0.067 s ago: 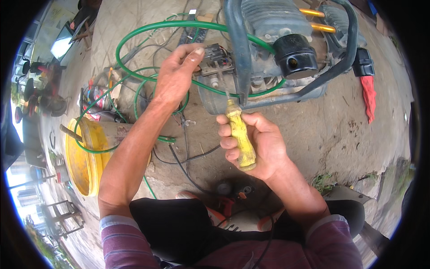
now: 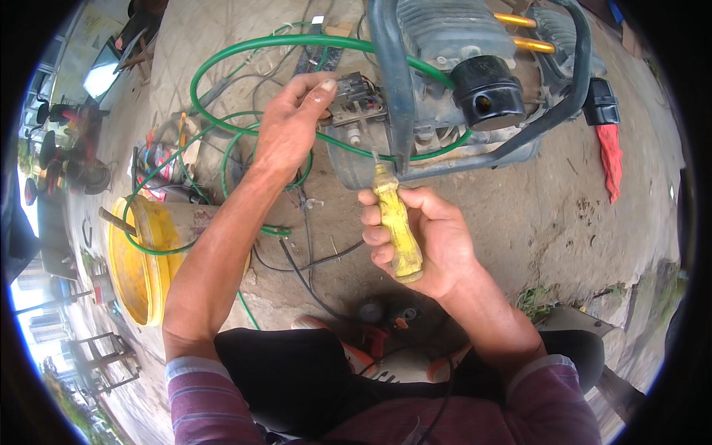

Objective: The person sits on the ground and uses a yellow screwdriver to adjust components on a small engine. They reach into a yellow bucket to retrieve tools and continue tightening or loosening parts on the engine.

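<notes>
My left hand (image 2: 289, 130) grips a dark, open switch housing (image 2: 358, 100) with exposed parts, fixed beside the compressor (image 2: 460, 30); my thumb rests at its left side. My right hand (image 2: 430, 237) holds a screwdriver with a worn yellow handle (image 2: 399, 230). The shaft points up toward the housing; I cannot tell whether its tip touches it. A green hose (image 2: 271, 42) loops round above my left hand and runs toward the black round filter (image 2: 489, 96). The compressor has a dark tubular handle (image 2: 384, 22), finned cylinders and orange pipes (image 2: 532, 46).
A dirty yellow bucket (image 2: 137, 274) with a stick lies at left, near tangled hoses, dark cables (image 2: 304, 273) and assorted items. A red cloth (image 2: 610, 159) hangs from a black part at right. My feet (image 2: 356, 356) are below on the concrete ground (image 2: 534, 215); farther left stand vehicle-like objects (image 2: 74, 152).
</notes>
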Action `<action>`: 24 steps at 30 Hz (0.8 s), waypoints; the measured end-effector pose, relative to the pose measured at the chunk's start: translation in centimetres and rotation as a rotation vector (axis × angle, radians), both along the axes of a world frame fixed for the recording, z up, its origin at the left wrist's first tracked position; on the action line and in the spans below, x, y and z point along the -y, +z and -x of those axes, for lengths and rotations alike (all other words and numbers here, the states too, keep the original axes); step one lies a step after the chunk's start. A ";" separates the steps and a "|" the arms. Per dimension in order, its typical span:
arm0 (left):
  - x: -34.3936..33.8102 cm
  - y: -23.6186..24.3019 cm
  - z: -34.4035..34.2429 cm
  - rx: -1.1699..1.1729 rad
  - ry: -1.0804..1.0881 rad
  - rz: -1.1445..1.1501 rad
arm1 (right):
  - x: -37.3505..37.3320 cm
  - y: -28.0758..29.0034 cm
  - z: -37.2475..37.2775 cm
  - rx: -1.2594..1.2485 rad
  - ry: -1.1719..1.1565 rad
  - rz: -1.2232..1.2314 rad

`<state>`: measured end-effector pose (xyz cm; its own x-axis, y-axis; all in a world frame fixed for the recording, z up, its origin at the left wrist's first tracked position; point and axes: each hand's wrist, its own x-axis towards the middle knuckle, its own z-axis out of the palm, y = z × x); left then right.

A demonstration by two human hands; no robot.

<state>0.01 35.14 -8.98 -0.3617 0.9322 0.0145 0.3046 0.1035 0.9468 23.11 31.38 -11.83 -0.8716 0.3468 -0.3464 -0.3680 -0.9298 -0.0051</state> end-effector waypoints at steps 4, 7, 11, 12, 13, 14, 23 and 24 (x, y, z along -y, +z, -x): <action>-0.3 -0.2 -0.1 0.016 0.000 -0.007 | 0.4 -0.1 0.5 0.064 -0.110 -0.008; -0.5 -1.1 1.0 0.038 -0.016 -0.017 | 0.3 0.1 0.9 0.156 -0.106 -0.042; -0.8 -1.8 1.0 0.067 -0.038 -0.028 | 0.4 -1.0 1.0 0.103 -0.106 -0.093; -0.8 -1.7 0.7 0.091 -0.036 -0.029 | 0.4 -0.8 1.0 0.064 -0.117 -0.086; -0.7 -1.4 0.5 0.110 -0.030 -0.028 | 0.4 -1.4 1.3 0.003 -0.112 -0.082; -0.6 -1.7 0.8 0.160 -0.027 -0.043 | 0.6 -1.4 1.5 0.019 -0.118 -0.074; -0.3 -1.1 0.3 0.061 -0.035 -0.046 | 1.4 -1.6 3.8 0.105 -0.223 -0.150; -0.4 -1.1 0.1 0.039 -0.043 -0.046 | 1.6 -1.9 4.1 0.081 -0.254 -0.130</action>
<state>-0.12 35.54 -10.12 -0.3229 0.9454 0.0440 0.2703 0.0475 0.9616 19.03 29.73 -13.70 -0.7224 0.5964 -0.3499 -0.5824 -0.7976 -0.1573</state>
